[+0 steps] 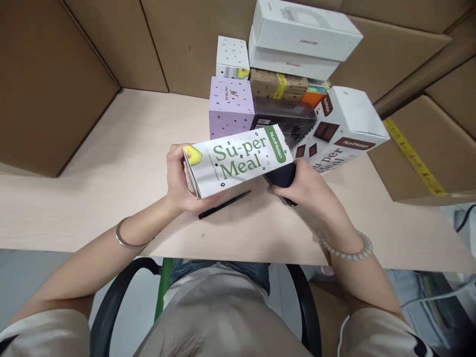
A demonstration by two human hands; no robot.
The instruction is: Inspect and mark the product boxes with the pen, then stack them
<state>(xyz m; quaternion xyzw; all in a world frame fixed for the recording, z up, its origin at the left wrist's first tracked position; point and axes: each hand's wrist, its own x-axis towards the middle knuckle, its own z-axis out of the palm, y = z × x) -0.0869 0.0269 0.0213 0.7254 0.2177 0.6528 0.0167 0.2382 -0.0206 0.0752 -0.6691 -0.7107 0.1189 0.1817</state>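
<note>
My left hand [182,181] is closed around the left end of a white carton [238,161] printed "Su-per Meal" with an avocado picture. The carton is tilted, its right end higher, above the table. At the carton's right end, my right hand [307,186] is closed on a black rounded object [283,174], partly hidden by the carton and fingers. Just below that hand, a small dark piece [290,202] shows; I cannot tell whether it belongs to the same object. A black pen [225,204] lies on the table between my forearms.
Behind the carton stand a lilac box [231,99], a white dotted box [232,52], a dark box [284,116] and a brown box [275,84]. White boxes [301,37] are stacked above. A larger white carton [342,129] leans at right. Cardboard walls [193,44] border the table [111,144].
</note>
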